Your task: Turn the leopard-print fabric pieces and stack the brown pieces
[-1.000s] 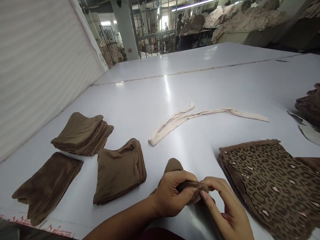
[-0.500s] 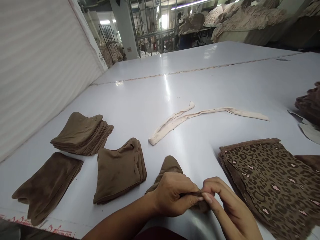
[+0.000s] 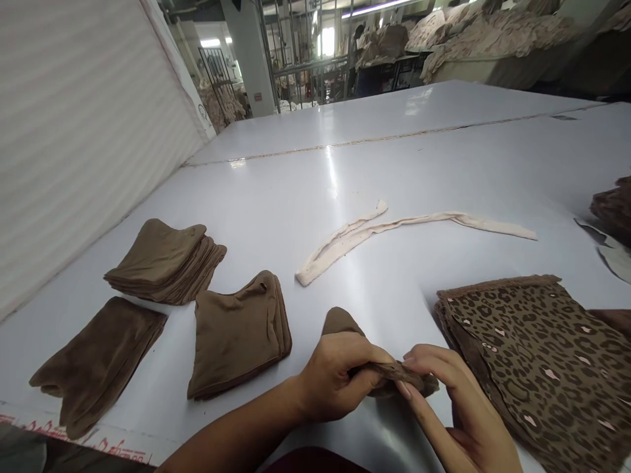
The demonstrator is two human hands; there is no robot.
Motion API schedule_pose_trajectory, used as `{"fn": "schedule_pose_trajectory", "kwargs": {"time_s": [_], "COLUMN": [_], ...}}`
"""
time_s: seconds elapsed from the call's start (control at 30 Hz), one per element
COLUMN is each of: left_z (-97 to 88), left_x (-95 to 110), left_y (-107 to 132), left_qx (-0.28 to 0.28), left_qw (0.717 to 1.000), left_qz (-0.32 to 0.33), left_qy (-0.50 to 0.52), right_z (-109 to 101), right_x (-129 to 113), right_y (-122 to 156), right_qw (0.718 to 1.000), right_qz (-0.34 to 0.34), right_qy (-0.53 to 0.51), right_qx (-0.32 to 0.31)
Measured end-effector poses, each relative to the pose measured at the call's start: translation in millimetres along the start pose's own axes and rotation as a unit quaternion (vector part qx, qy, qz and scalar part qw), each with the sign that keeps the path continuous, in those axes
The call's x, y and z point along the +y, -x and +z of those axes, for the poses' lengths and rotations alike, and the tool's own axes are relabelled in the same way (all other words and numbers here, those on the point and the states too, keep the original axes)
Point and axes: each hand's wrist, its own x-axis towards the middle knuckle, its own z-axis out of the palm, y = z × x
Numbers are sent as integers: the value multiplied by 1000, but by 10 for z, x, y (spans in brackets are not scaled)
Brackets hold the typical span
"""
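White glare on the glossy tabletop (image 3: 444, 171)

I count three plain brown stacks (image 3: 239, 341), their layers too tight for me to number. Leopard-print stack (image 3: 537, 348): one. Pale strip (image 3: 340, 253): one, by my reading. Handled brown piece (image 3: 340, 320): one visible. Hands: two, left hand (image 3: 335, 380) and right hand (image 3: 468, 401). Dark heap (image 3: 614, 209): one.

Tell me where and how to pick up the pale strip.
Pinch the pale strip at its bent end, coming from the near side. That bend is the part nearest the left hand, and the strip lies low and narrow, so a thumb-and-finger pinch across it should suit.
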Motion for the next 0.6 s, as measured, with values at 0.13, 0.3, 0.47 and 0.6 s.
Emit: {"fn": "schedule_pose_trajectory", "kwargs": {"time_s": [0.13,0.3,0.47,0.6], "left_z": [13,11,7,4], "left_x": [17,7,8,42], "left_y": [-19,-22,-21,-34], "left_qx": [19,14,17,19], "left_qw": [998,987,983,981], "left_qz": [48,117,131,133], "left_qy": [-45,-108,-130,-142], "right_z": [-27,-50,-55,-48], "right_x": [6,-1,-3,-5], "right_y": [42,66,61,80], "right_qw": [996,991,985,982], "right_qz": [-86,-117,-143,-145], "right_qy": [28,58,93,113], "right_qx": [24,22,31,39]}}
